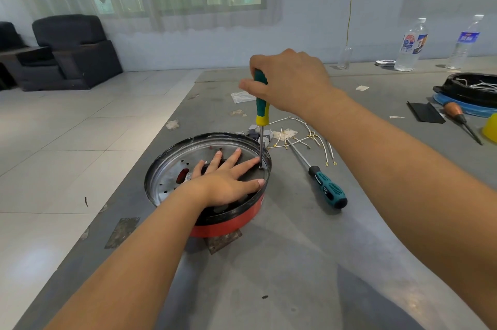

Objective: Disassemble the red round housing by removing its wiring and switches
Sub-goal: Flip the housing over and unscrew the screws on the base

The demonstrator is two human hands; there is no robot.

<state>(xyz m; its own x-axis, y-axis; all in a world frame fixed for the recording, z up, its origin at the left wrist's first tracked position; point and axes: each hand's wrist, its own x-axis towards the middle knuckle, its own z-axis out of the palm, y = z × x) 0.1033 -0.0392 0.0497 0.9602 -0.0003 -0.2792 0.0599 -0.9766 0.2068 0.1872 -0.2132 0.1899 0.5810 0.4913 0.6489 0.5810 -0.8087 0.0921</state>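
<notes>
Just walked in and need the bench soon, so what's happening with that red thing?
A person is taking apart the red round housing. The left hand presses flat on its metal plate to steady it, while the right hand grips a green and yellow screwdriver, upright, its tip down near the plate's far right edge. Loose wires and small grey switches lie on the table behind the housing, beside a second screwdriver.

L hand (228, 181) lies flat, palm down, 5 fingers spread straight, forearm reaching in from lower left. R hand (287, 79) is raised higher, fingers curled in a fist-like grip round a screwdriver handle (261, 98), wrist bent down, forearm coming in from the right.
</notes>
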